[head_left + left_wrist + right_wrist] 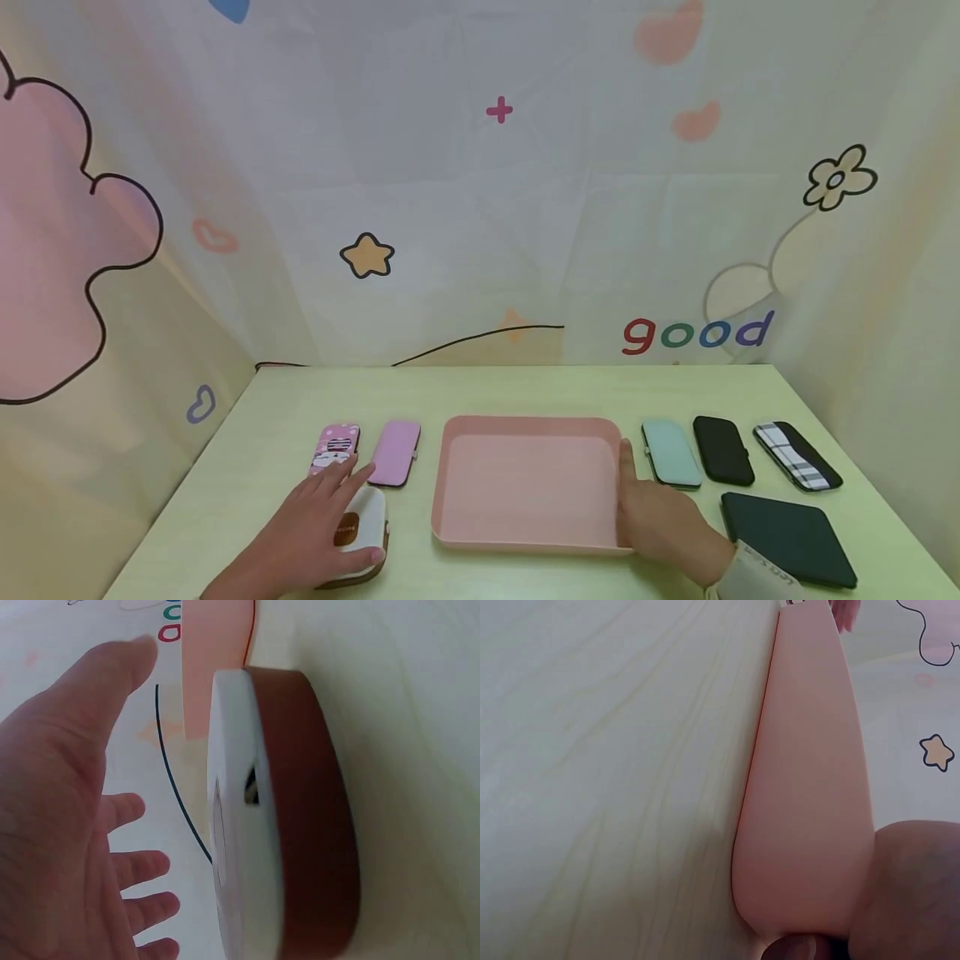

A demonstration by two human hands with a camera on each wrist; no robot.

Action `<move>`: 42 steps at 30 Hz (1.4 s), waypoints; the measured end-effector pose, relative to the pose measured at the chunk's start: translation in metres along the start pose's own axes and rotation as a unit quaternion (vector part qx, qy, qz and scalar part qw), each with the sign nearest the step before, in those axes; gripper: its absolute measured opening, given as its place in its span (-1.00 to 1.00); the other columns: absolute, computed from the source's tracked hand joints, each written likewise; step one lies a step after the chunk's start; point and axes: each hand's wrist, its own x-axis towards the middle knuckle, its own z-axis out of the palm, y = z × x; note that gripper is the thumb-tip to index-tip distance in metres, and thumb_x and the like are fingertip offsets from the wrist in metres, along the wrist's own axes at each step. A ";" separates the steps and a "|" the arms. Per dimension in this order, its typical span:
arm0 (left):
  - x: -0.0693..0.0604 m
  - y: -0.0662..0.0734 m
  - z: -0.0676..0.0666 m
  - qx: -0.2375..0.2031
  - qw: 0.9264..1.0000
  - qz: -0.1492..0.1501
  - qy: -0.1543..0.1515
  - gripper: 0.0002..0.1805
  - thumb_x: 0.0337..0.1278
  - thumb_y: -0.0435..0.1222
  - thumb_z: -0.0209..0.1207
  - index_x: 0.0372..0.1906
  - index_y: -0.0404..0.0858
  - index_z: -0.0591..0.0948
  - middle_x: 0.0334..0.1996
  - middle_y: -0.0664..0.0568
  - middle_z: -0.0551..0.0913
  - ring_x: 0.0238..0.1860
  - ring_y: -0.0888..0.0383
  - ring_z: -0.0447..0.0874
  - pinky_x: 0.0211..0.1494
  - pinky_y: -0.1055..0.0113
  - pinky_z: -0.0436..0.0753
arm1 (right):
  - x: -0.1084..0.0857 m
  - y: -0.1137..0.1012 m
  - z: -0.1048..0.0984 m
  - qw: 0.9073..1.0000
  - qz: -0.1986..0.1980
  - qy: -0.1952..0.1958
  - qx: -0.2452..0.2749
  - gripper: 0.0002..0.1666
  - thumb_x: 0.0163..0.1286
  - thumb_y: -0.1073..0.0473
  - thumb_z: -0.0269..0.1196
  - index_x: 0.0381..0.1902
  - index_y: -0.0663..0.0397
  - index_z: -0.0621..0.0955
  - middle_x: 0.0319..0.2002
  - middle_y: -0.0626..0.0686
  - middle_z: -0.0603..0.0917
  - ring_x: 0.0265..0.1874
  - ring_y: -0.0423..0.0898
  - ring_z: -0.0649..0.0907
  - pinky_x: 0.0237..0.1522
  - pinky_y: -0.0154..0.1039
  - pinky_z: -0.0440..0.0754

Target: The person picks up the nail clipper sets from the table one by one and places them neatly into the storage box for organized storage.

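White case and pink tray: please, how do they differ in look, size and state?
The white case is much smaller than the pink tray.
The white case has a brown lower half and an oval brown label; the pink tray looks plain.
The white case is closed, while the pink tray is open on top.
Both have rounded corners.

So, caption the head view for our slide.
Left hand over a white-topped case, right hand gripping a pink tray by its right edge.

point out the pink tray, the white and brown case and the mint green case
Pink tray (527, 483), head view, on its bare floor.
White and brown case (306, 817), left wrist view, on its brown side.
Mint green case (671, 454), head view, on its top face.
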 end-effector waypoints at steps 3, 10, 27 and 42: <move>-0.004 -0.004 -0.002 -0.011 0.999 -0.005 -0.038 0.24 -0.27 0.52 0.25 0.54 -0.06 0.26 0.52 -0.13 0.23 0.48 -0.17 0.23 0.41 -0.22 0.27 | 0.000 0.000 0.000 1.000 0.000 0.000 0.002 -0.01 0.38 0.22 0.08 0.54 0.49 -0.19 -0.69 -0.01 0.43 -0.71 -0.12 0.34 -0.66 -0.21 0.19; -0.009 -0.016 -0.002 -0.027 0.996 0.017 -0.081 0.27 -0.38 0.49 0.33 0.50 -0.10 0.30 0.49 -0.17 0.26 0.48 -0.19 0.21 0.39 -0.26 0.26 | 0.000 0.001 0.001 1.000 -0.003 0.002 0.003 0.00 0.38 0.24 0.07 0.54 0.47 -0.20 -0.69 -0.01 0.43 -0.73 -0.12 0.35 -0.67 -0.21 0.21; -0.010 -0.028 0.006 -0.028 0.996 0.035 -0.081 0.23 -0.40 0.36 0.46 0.49 -0.09 0.33 0.46 -0.16 0.31 0.43 -0.20 0.29 0.35 -0.22 0.33 | 0.001 0.002 0.004 1.000 0.004 -0.001 0.004 0.00 0.40 0.22 0.08 0.55 0.45 -0.20 -0.69 -0.02 0.44 -0.73 -0.13 0.34 -0.67 -0.21 0.21; -0.007 -0.025 0.004 -0.023 0.995 0.018 -0.092 0.21 -0.45 0.40 0.45 0.46 -0.05 0.36 0.41 -0.15 0.35 0.36 -0.21 0.36 0.29 -0.24 0.41 | 0.000 -0.004 -0.002 1.000 0.012 -0.011 0.006 -0.02 0.46 0.22 0.04 0.55 0.42 -0.26 -0.70 -0.01 0.45 -0.73 -0.13 0.34 -0.68 -0.22 0.20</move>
